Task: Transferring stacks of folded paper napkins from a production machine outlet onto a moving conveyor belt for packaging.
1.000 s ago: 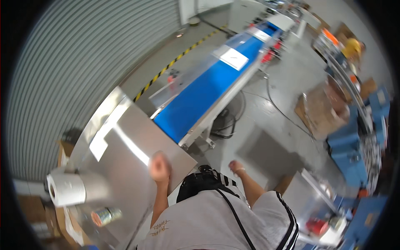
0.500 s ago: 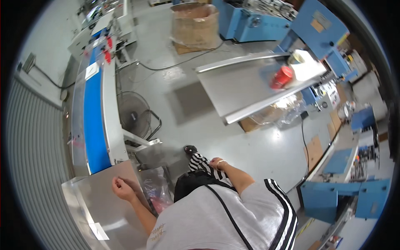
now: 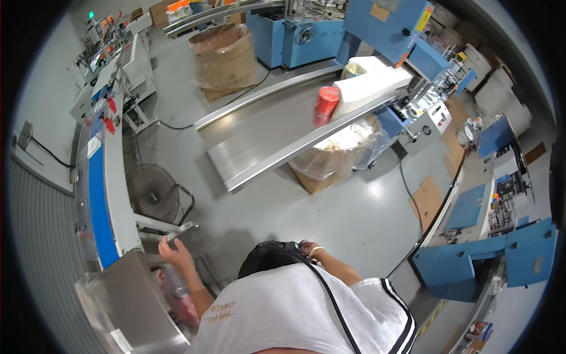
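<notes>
My left hand is raised near the end of the blue conveyor belt, beside the corner of a steel table. Its fingers are apart and it holds nothing. My right hand, with a pale band at the wrist, hangs low by a black bag at my front. Its fingers are partly hidden, so I cannot tell whether it grips anything. Ahead stands a sloping steel chute. On it are a red cylindrical can and a white block-shaped piece.
A floor fan stands beside the conveyor. A large lined carton is at the back, another lined carton under the chute. Blue machines stand behind; an open blue cabinet is at right. A cable crosses the floor.
My view has swung to the right and the chute appears nearer. My left hand has left its place over the steel table and its fingers have spread. My right hand stays low beside me.
</notes>
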A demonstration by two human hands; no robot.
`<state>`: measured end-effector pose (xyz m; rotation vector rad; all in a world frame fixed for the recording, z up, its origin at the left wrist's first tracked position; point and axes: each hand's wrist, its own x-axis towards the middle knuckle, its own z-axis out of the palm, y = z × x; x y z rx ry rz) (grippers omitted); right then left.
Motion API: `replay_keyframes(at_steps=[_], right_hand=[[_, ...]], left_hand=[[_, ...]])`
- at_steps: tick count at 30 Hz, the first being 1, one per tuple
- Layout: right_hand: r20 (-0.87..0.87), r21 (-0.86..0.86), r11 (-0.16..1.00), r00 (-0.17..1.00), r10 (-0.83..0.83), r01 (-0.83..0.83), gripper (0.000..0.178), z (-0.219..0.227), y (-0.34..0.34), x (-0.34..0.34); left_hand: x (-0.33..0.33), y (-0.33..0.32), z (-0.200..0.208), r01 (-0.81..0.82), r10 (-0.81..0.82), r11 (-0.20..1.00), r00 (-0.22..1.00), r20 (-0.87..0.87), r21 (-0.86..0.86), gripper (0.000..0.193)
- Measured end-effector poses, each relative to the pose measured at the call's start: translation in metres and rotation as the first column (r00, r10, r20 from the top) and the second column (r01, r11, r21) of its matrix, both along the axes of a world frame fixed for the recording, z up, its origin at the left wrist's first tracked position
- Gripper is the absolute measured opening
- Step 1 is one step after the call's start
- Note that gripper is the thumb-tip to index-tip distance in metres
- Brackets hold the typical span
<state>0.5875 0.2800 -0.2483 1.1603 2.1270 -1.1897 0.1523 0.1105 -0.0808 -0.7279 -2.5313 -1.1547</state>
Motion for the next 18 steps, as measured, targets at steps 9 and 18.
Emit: replay_keyframes(at_steps=[9, 18], right_hand=[[0.058, -0.082, 0.826, 0.830, -0.555, 0.558, 0.046, -0.015, 0.054, 0.150], [-0.166, -0.289, 0.429, 0.397, -0.903, 0.856, 0.027, 0.002, 0.166, 0.177]], left_hand=[[0.191, 0.229, 0.053, 0.436, -0.451, 0.866, 0.893, 0.003, 0.244, 0.029], [0.256, 0.327, 0.071, 0.588, -0.611, 0.780, 0.790, 0.056, 0.215, 0.027]])
